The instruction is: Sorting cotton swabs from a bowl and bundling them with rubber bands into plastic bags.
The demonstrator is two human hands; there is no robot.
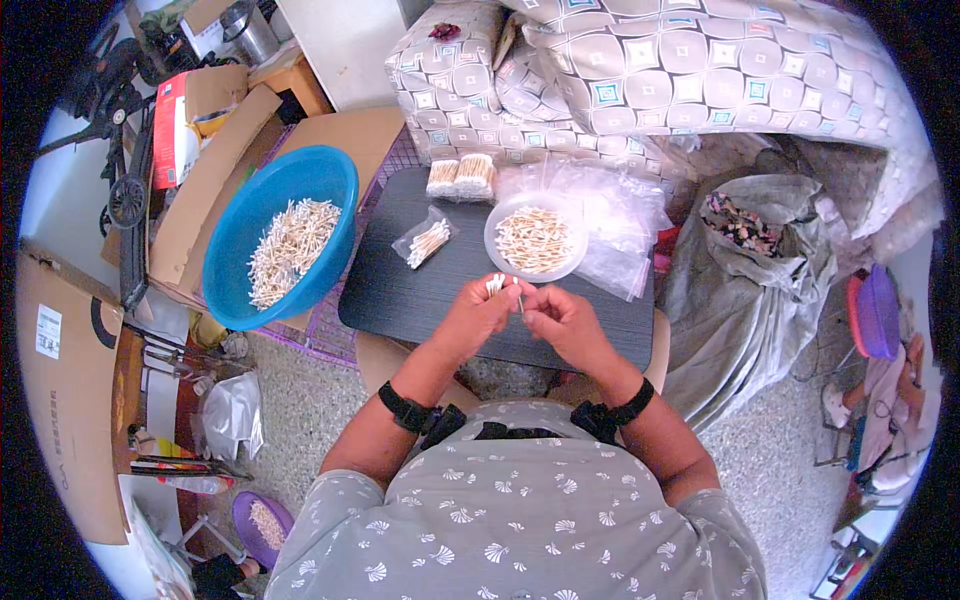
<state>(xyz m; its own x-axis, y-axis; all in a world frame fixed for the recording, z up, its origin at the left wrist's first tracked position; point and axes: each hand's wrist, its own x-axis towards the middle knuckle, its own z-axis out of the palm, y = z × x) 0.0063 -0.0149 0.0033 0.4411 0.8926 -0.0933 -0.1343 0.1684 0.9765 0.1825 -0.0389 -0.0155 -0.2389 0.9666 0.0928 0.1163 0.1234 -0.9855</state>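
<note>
My left hand (480, 315) is closed around a small bunch of cotton swabs (495, 284), their white tips showing above the fingers. Close against it, my right hand (562, 322) pinches a single swab (519, 301) between thumb and fingers. Just beyond both hands stands a white bowl (492, 254) full of loose cotton swabs (535, 240). A small clear bag (428, 238) with several swabs in it lies to the left on the dark table (400, 300). At the table's far edge sit packed bundles of swabs (461, 176).
A big blue basin (335, 180) of loose swabs leans at the left beside cardboard boxes. Empty clear plastic bags (620, 225) pile up right of the bowl. A patterned sofa (700, 70) closes off the far side. A grey cloth sack (740, 300) lies right of the table.
</note>
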